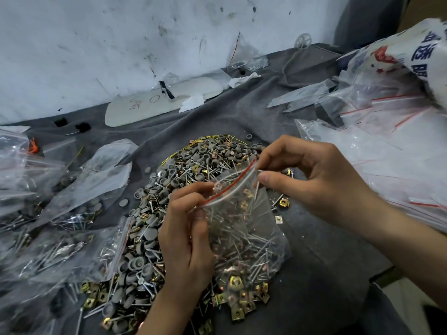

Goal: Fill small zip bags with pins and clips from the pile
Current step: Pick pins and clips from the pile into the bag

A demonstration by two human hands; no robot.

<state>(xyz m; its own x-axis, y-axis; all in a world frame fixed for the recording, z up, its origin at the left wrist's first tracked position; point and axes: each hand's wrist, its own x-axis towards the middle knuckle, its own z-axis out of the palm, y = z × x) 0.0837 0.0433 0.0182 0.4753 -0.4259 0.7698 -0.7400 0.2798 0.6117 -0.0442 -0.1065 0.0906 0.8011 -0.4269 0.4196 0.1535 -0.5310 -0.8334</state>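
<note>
A: Where's the bag [242, 226]?
B: Held up in both hands, just above the near right edge of the pile [183, 180]. Its bottom sags with pins and brass clips. Already well loaded, I'd judge.

A: Grips?
B: The left hand [186, 238] pinches the left end of the red zip strip, fingers curled on the film. The right hand [309, 175] pinches the right end between thumb and forefinger. A pin hangs by the right thumb. Whether it is inside the bag or against it, can't tell.

A: Why hold it so?
B: Strip stretched between two pinches, mouth uppermost, so nothing spills. Reads as closing the zip, or holding the mouth open for a last pin. Can't say which.

A: Surroundings?
B: Left of the pile lie filled bags [60, 238]; on the right, a heap of empty bags [387, 153]. Probably stock on one side, finished on the other. All on a grey cloth [314, 274], likely there to stop small parts rolling.

A: Any writing?
B: Far right, a white sack [423, 56] with large blue characters and red stars, cut by the frame edge; not readable. A pale board [157, 102] by the wall carries red scrawl and a drawn ring, illegible. No print seen on the bag itself.
</note>
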